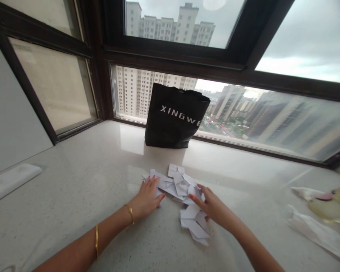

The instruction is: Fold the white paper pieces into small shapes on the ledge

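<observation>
Folded, creased pieces of white paper (184, 185) lie in a loose heap on the pale speckled sill. My left hand (149, 198) rests flat at the heap's left side, its fingers spread over the paper and the thumb apart. At the right side, my right hand (212, 204) touches the pieces, with thumb and index finger apart and the other fingers partly hidden. More folded paper (195, 223) trails toward me beside the right hand. Neither hand has a piece visibly gripped. Gold bands circle my left wrist and forearm.
A black bag (175, 117) with white lettering stands upright behind the paper, against the window. On the left lies a long white object (14, 179). Crumpled plastic packaging (320, 230) and a yellowish item (331, 204) sit at the right edge. Dark window frames bound the sill.
</observation>
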Action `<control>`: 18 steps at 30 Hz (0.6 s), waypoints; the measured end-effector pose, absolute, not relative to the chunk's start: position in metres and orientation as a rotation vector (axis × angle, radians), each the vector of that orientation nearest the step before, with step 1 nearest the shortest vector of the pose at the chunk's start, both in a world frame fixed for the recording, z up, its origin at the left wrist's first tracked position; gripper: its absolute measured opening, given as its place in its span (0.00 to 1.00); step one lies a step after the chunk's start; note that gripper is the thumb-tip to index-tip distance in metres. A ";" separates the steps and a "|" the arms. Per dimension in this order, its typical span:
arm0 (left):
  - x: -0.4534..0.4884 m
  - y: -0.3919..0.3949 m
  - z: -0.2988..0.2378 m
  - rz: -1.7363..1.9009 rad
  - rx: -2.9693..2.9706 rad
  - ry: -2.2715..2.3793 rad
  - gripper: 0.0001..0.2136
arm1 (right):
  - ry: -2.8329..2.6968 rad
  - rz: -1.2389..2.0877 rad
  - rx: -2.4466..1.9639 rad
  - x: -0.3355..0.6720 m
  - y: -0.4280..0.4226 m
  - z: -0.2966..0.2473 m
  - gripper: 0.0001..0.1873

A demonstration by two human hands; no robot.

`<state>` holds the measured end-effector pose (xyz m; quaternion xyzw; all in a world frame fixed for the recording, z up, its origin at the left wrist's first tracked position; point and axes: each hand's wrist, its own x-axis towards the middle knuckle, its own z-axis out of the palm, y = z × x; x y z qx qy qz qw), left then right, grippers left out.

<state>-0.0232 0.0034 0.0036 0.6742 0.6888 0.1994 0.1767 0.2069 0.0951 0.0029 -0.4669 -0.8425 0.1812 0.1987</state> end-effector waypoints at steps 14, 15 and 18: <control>-0.021 0.000 0.010 0.558 1.848 2.074 0.29 | -2.254 0.699 -1.164 0.175 0.077 -0.005 0.28; -0.019 -0.007 0.009 0.611 1.898 2.004 0.28 | -2.263 0.737 -1.101 0.176 0.071 -0.003 0.27; -0.013 -0.042 0.005 0.740 1.993 1.860 0.26 | -2.260 0.782 -1.024 0.190 0.046 0.007 0.25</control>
